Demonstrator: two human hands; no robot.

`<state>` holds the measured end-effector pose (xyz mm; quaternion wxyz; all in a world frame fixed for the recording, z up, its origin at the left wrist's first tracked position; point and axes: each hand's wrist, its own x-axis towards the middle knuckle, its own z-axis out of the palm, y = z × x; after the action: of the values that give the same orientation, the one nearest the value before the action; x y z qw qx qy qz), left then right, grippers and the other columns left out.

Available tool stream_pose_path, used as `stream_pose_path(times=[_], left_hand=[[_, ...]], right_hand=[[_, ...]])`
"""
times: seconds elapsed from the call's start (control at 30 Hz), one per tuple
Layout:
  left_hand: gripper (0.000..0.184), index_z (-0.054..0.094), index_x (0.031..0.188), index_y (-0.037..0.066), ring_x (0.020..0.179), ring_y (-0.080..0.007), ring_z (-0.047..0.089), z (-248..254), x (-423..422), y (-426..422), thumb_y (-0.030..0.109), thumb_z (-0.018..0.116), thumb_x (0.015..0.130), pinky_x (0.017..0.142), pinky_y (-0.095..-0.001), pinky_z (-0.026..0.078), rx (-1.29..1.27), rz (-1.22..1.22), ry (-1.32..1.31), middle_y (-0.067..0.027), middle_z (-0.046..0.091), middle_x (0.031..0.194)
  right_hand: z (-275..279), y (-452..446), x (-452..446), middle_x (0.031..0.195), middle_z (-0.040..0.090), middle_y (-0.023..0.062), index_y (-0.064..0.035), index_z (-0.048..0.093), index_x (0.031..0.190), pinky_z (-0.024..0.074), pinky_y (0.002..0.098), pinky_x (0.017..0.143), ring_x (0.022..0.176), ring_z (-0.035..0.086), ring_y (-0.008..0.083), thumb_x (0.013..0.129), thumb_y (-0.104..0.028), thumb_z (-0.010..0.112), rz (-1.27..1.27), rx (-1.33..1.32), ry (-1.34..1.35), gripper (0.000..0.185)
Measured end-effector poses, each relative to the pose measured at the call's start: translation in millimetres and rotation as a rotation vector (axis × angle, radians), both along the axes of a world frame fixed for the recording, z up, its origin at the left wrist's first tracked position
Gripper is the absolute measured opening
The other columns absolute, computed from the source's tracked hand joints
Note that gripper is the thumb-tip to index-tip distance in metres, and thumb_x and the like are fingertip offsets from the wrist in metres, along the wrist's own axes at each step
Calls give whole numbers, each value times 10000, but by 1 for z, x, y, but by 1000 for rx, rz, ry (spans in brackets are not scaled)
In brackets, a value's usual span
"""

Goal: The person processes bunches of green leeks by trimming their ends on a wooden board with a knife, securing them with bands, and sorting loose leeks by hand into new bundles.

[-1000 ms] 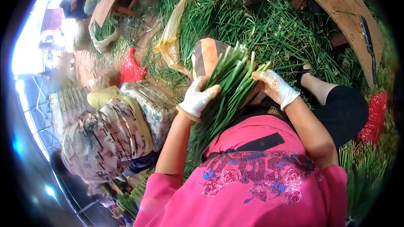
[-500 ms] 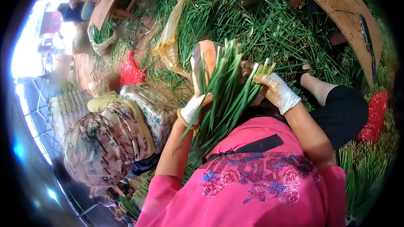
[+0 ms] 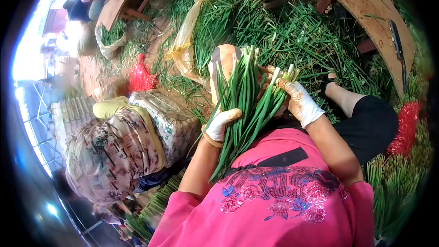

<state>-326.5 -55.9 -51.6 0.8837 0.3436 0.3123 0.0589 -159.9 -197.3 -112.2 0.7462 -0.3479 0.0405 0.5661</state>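
My left hand [image 3: 222,126], in a white glove, is closed around a bunch of green onions [image 3: 244,89]. The thumb lies over the leaves, and most of the fingers are hidden behind them. The white stem ends point away from me and the green leaves hang toward my lap. At the right side of the bunch, my right hand [image 3: 299,103], its glove stained brown at the fingers, pinches a few pale stem ends [image 3: 284,75]. Beyond both hands spreads a big heap of loose green onions [image 3: 292,32].
A wooden board [image 3: 382,18] with a dark-handled knife [image 3: 398,41] curves along the right. Red ties [image 3: 404,128] hang there, and another red bundle [image 3: 141,75] lies left. A bent-over person in a patterned top [image 3: 109,155] is close on my left. A plastic sheet [image 3: 185,41] edges the heap.
My left hand has shifted slightly right and lower, its thumb now lying across the leaves. The bunch hangs more upright and compact. My right hand stays nearly in place at the stem ends.
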Motion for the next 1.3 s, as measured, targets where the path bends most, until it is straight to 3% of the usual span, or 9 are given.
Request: stream_pose_path(times=[0.2, 0.27, 0.43, 0.57, 0.73, 0.8, 0.93, 1.1, 1.3], left_hand=[[646, 436, 1307, 4, 1004, -265, 613, -14, -10, 3, 108, 676, 716, 892, -387, 503, 23, 3, 5, -148, 597, 1151], [656, 440, 1306, 8, 993, -256, 614, -10, -9, 3, 109, 683, 705, 888, -376, 500, 82, -37, 34, -143, 605, 1135], [654, 470, 1285, 9, 972, -229, 613, 2, -21, 26, 115, 696, 680, 850, -344, 499, 48, -176, 62, -132, 608, 1133], [767, 424, 1336, -5, 1079, -186, 555, 11, -16, 30, 265, 762, 703, 957, -332, 416, 167, -417, 204, -102, 570, 1220], [962, 259, 1443, 15, 1218, -181, 444, -12, 6, 36, 187, 807, 671, 1036, -319, 347, 492, -370, -67, -121, 438, 1366], [862, 328, 1409, 7, 1180, -179, 479, 4, 22, 22, 126, 788, 689, 1018, -317, 369, 552, -268, 44, -118, 489, 1318], [415, 568, 1173, -8, 839, -211, 653, -11, 28, 42, 143, 642, 794, 776, -338, 539, 3, -41, 11, -126, 650, 1036], [440, 580, 1159, 3, 879, -250, 650, -24, 22, 43, 236, 642, 791, 798, -366, 545, -270, 26, -40, -132, 659, 1050], [453, 559, 1181, -18, 913, -229, 642, -23, 29, 41, 219, 629, 801, 832, -334, 525, 32, -90, 68, -135, 649, 1062]], right_hand=[[-16, 10, -8, 1155, 600, 55, -74, 461, 1331, 509, 303, 825, 970, 605, 152, 861, -284, 667, 69, -3, -49, 554], [14, 14, -10, 940, 635, 27, -52, 583, 1156, 506, 278, 746, 829, 614, 134, 837, -196, 678, 64, -133, -66, 363], [18, 21, -9, 896, 634, 73, -48, 596, 1042, 528, 296, 703, 738, 631, 181, 805, -78, 631, -106, -176, 64, 241], [-3, 20, -5, 996, 626, 39, -40, 557, 1168, 486, 283, 825, 889, 612, 151, 797, -77, 638, -64, -21, -65, 382], [22, 23, -6, 1060, 624, 33, -28, 530, 1235, 466, 275, 868, 950, 598, 127, 819, -129, 644, 36, -53, -253, 443], [24, 27, -8, 1054, 625, 35, -9, 537, 1219, 460, 281, 886, 958, 596, 128, 823, -132, 645, 18, -84, -197, 429], [10, 18, -2, 1000, 647, 60, 15, 588, 1154, 487, 276, 847, 882, 619, 154, 828, -113, 607, -107, -46, -204, 350], [11, 13, -1, 1016, 661, 96, 17, 595, 1125, 519, 289, 798, 887, 637, 158, 846, -151, 632, -13, -3, -196, 327], [40, 23, 2, 912, 650, 56, 12, 601, 1034, 492, 275, 758, 804, 619, 143, 789, -96, 674, 139, -158, -373, 277]])
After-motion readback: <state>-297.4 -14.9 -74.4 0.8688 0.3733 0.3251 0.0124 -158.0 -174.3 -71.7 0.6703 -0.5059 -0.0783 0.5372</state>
